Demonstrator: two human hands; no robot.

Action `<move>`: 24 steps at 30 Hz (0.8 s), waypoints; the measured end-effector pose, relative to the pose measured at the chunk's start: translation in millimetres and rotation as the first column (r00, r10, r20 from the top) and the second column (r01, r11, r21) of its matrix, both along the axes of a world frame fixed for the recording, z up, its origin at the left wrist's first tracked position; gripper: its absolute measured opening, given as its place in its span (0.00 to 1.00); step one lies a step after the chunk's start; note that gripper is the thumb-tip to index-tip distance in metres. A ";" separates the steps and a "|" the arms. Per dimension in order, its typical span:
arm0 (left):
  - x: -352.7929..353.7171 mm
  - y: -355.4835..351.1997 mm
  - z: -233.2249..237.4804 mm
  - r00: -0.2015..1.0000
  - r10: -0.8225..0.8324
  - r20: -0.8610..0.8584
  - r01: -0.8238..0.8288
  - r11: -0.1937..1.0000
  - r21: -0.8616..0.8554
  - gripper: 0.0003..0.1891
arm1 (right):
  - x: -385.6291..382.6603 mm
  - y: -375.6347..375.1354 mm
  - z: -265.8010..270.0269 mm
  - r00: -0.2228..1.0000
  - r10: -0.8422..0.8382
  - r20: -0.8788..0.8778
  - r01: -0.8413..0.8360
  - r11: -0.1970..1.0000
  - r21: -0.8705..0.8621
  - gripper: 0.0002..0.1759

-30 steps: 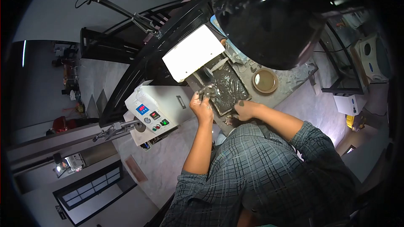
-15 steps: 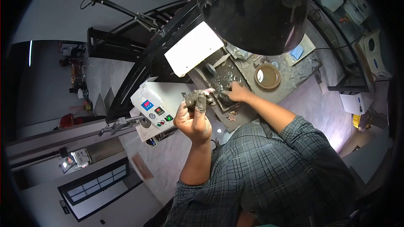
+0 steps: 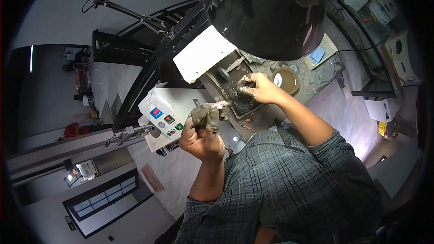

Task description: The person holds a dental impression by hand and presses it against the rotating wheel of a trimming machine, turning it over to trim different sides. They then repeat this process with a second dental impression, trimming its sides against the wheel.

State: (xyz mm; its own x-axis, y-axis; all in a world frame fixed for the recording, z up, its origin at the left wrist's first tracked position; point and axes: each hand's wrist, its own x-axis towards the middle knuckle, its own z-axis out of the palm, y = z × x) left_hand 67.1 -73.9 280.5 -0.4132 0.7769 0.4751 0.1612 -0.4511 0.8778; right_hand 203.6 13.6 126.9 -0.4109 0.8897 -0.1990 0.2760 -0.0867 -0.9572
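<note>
My left hand (image 3: pixel 204 133), smeared with dark grey paste, is closed around a small pinkish piece (image 3: pixel 220 105) whose tip shows at the fingertips. It is raised in front of the near left edge of a dark tray (image 3: pixel 242 101) that holds wet grey slurry. Over the tray's right side, my right hand (image 3: pixel 263 88) has its thumb and fingers apart in a curve, with paste on the tips and nothing visible between them. A round tool with a pale handle (image 3: pixel 234 65) lies at the tray's far end. The brown bowl (image 3: pixel 294 89) of liquid stands just beyond my right hand.
A black lamp shade (image 3: pixel 266 16) hangs low over the bench. Left of the tray stand a bright white panel (image 3: pixel 203 54) and a white control box (image 3: pixel 169 108) with lit displays. A blue sponge (image 3: pixel 317 54) lies at the back right.
My right hand has lifted from the slurry and moved away toward the bowl, its fingers now spread. My left hand has shifted slightly left and down, still around the pinkish piece.
</note>
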 end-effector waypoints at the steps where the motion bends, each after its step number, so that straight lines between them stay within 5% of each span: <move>1: 1.1 0.2 0.4 1.000 -0.001 0.000 0.001 1.000 -0.002 0.04 | 2.6 -0.5 6.9 0.999 0.001 -0.043 0.000 1.000 0.025 0.17; 7: 7.2 4.3 4.8 1.000 -0.017 -0.004 0.017 0.997 0.079 0.04 | 11.2 -3.6 40.4 0.960 0.039 -0.275 -0.015 0.996 0.092 0.13; 19: 5.9 15.6 -11.3 0.999 -0.040 -0.013 0.039 0.996 -0.076 0.04 | 29.4 -8.4 99.6 0.928 0.133 -0.348 -0.016 0.948 0.318 0.14; 24: 9.7 19.1 -18.2 0.988 -0.081 0.135 0.098 0.988 -0.120 0.05 | 33.5 -12.3 112.9 0.913 0.136 -0.385 0.002 0.941 0.338 0.15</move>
State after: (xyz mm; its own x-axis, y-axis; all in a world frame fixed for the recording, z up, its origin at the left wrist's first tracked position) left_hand 76.7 -54.9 262.3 -0.3908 0.8636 0.3187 0.0067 -0.3435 0.9391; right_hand 237.1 1.3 239.7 -0.4544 0.8428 0.2885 -0.1395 0.2525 -0.9575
